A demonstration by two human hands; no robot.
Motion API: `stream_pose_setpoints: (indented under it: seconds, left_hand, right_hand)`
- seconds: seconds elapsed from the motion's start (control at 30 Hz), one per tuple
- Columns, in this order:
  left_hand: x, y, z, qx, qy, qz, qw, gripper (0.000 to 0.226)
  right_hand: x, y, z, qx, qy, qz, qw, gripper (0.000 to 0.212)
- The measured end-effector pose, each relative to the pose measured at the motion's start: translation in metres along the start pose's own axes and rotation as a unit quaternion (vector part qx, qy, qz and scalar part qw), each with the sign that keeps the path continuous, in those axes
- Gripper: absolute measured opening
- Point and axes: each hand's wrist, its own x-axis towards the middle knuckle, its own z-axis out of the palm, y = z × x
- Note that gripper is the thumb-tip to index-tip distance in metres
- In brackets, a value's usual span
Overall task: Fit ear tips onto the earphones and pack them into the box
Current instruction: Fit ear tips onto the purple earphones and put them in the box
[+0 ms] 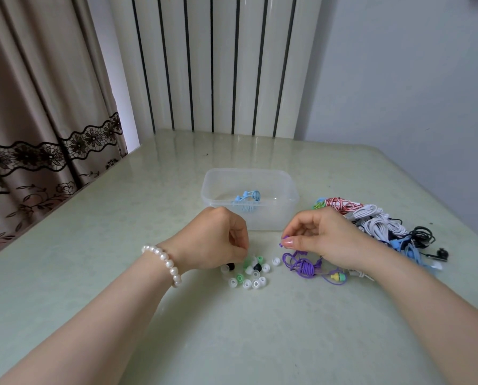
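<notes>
A small heap of loose ear tips [250, 273], white, green and black, lies on the table in front of me. My left hand [218, 237] hovers over the heap with fingers curled down into it; whether it pinches a tip is hidden. My right hand [323, 237] pinches the bud end of the purple earphones [301, 263], whose coiled cable rests on the table below. Behind both hands stands a clear plastic box [287, 215] with a bundled light blue earphone [247, 201] inside.
A pile of coiled earphones [376, 223], white, red-striped, blue and black, lies to the right of the box. A yellow-green earbud [339, 277] sits beside the purple coil. A curtain hangs at the left, a ribbed panel behind the pale green table [176, 329].
</notes>
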Motion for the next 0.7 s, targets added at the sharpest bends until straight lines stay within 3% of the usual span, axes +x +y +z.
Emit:
stream_pose_setpoints:
  seconds: [0.27,0.4,0.53,0.7]
  left_hand:
    - [0.002,-0.002,0.001,0.009,0.064,0.014,0.998,0.008]
    - [0.005,0.0,0.002,-0.104,0.108,-0.011,0.989,0.021]
    - [0.006,0.016,0.009,-0.385,0.108,-0.075,0.913,0.019]
    - [0.005,0.026,0.022,-0.547,0.07,-0.124,0.825,0.007]
  right_hand:
    - [-0.001,-0.001,0.001,0.002,0.015,-0.004,1.0,0.017]
    - [-0.001,-0.003,-0.001,0.025,0.025,0.0,0.999,0.016]
    - [-0.004,-0.007,-0.005,0.097,0.044,-0.007,0.994,0.015]
    - [-0.005,-0.01,-0.007,0.149,0.055,-0.015,0.987,0.01]
